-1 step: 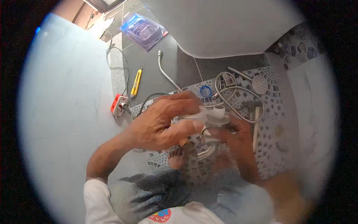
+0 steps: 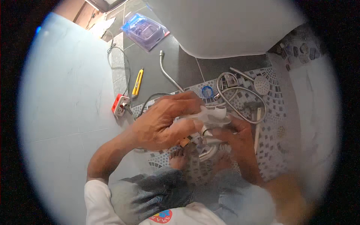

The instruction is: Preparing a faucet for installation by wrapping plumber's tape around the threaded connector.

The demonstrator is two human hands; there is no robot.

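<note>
Both my hands work close together above the mosaic floor. My left hand (image 2: 170,122), thumb and fingers pinched, holds a white, thin strip-like piece (image 2: 204,113) that looks like thread seal tape. A short white tube-shaped end (image 2: 219,111) shows beside it. In my right hand (image 2: 238,137) is a chrome tap fitting (image 2: 212,140), its round opening toward my left hand. A bent chrome pipe end (image 2: 209,153) shows just below it. The fingers cover much of the fitting and the strip, and haze blurs my right hand.
Beyond my hands lie a blue ring (image 2: 207,91), a coiled metal shower hose (image 2: 263,108), a shower head (image 2: 261,85) and a hammer (image 2: 258,123). To the left are a yellow utility knife (image 2: 138,83), a power socket (image 2: 120,105) and a clear plastic package (image 2: 145,32).
</note>
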